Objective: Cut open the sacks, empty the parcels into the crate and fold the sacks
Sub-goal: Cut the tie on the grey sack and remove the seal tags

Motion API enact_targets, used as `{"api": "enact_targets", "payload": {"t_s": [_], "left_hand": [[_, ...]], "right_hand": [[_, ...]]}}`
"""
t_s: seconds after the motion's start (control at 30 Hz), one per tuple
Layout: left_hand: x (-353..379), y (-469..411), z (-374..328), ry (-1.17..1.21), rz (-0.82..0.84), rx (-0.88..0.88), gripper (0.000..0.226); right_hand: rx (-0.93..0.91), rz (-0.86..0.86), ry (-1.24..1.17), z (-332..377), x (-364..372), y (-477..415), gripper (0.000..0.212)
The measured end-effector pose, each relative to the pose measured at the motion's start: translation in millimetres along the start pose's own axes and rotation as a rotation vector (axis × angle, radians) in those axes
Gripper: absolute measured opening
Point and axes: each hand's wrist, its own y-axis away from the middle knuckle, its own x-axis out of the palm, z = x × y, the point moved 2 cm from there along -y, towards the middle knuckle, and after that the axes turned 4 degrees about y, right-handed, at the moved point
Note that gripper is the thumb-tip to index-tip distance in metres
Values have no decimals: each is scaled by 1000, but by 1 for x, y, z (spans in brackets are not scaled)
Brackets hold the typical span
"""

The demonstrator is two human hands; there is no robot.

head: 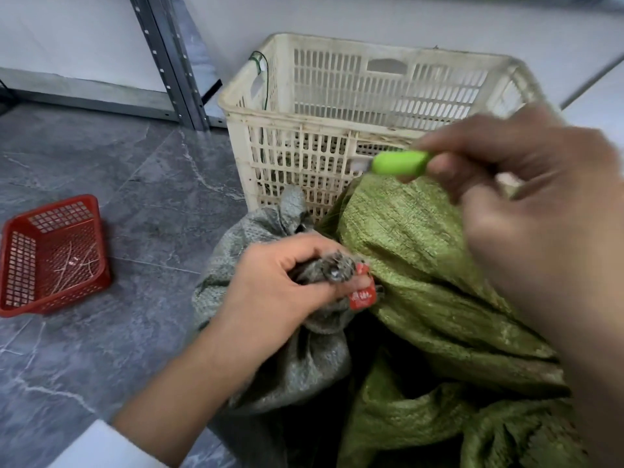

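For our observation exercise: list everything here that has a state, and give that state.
grey sack: neck bunched shut
green sack: crumpled, slack
crate: upright
red basket: upright, strands inside
green cutter: held above the sacks
left hand: grips grey sack's neck
right hand: holds green cutter

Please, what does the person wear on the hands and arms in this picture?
Both hands are bare, no gloves. The left hand shows no ring or watch; its bare forearm meets a white sleeve. The right hand is blurred; no sleeve shows there.
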Motion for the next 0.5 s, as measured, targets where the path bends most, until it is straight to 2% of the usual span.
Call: {"api": "enact_targets", "payload": {"t_s": [0.07,0.2,0.37,0.5], "left_hand": [[-2,0,-2,43,-34,24,18],[-9,3,-2,47,-122,105,19],[-16,6,0,119,-200,157,19],[-20,9,8,315,-284,77,14]], "right_hand": [[14,69,64,-3,9,9,36],[11,151,209,-11,11,18,22],[-3,127,191,-4,7,17,20],[37,97,170,-6,5,18,22]]}}
